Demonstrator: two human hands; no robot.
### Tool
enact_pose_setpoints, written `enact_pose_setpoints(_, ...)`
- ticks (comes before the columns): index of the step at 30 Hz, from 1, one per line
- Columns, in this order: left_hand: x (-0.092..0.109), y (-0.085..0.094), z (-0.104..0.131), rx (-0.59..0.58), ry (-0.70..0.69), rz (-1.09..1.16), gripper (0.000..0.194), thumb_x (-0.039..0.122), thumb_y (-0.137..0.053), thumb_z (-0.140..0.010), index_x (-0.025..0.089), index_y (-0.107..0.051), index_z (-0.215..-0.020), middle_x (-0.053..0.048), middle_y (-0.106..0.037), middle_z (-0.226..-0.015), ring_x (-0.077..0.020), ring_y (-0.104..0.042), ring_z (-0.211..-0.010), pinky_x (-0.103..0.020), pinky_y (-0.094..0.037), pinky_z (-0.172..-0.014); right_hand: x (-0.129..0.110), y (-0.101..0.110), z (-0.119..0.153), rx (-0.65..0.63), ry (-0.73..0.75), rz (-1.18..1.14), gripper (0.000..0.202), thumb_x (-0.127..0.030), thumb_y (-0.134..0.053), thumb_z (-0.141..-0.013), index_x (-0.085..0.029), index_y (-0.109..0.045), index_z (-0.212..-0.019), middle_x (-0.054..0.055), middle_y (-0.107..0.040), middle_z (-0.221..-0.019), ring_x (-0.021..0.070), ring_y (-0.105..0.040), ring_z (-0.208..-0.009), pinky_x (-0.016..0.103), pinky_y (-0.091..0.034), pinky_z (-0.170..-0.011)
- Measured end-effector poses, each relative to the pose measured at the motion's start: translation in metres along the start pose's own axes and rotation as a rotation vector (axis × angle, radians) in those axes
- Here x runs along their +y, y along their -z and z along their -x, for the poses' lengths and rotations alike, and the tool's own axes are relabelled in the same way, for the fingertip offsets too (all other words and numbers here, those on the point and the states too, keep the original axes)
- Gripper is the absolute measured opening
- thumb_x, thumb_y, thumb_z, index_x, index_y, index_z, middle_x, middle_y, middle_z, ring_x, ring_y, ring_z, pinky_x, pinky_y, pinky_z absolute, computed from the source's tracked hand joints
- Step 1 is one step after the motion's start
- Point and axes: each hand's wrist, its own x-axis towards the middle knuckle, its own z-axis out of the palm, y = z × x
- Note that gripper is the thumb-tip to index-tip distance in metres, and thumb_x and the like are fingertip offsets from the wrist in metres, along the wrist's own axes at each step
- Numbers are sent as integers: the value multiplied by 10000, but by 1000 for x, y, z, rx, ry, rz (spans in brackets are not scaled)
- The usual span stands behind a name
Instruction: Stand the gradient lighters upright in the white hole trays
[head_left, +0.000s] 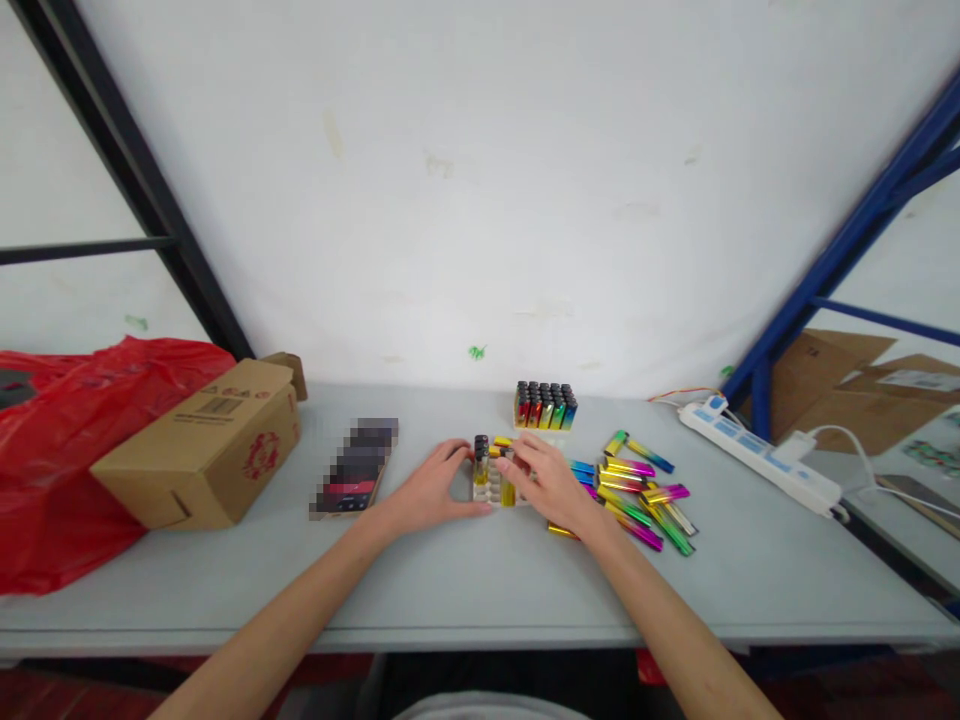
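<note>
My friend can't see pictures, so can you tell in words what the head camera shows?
Two bare hands, the left hand and the right hand, rest at a small tray with a few lighters standing in it, on a grey table. Loose colourful lighters lie to the right, a full tray of lighters behind, and a cardboard box and red bag to the left.

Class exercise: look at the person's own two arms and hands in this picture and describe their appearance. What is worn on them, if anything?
Both forearms come up from the bottom edge and are bare: no sleeves show on them. The left hand and the right hand wear no gloves. No watch, bracelet or ring can be made out, though the picture is too soft to rule out a thin ring. No markings show on the arms.
</note>
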Motion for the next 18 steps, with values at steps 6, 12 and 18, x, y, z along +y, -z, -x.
enact_pose_setpoints(6,3,1,0,-19,13,4,704,586,-864,-742,182,-607,-1258,-167,-556,-1416,-356,-554,-1345,-489,-453,-1174,5,-10,0,-107,-66,-17,365,-506,-502,-1057,-238,-573,-818,4,-654,-680,193,-587,-624,304,-382,-633)
enact_pose_setpoints(12,3,1,0,-1,-23,23,676,567,-874,-738,207,-622,-1251,-150,-581,-1387,-351,-564,-1323,-505,-461,-1161,8,-11,-2,-155,-18,14,311,-487,-518,-1059,-227,-643,-943,33,-719,-778,213,-657,-696,311,-439,-673)
enact_pose_setpoints(18,0,-1,-1,2,-22,33,703,577,-872,-728,204,-618,-1267,-165,-577,-1402,-365,-558,-1337,-515,-464,-1154,1,-16,-2,-224,86,243,272,-462,-523,-1064,-218,-641,-1048,79,-736,-988,242,-681,-865,322,-470,-719)
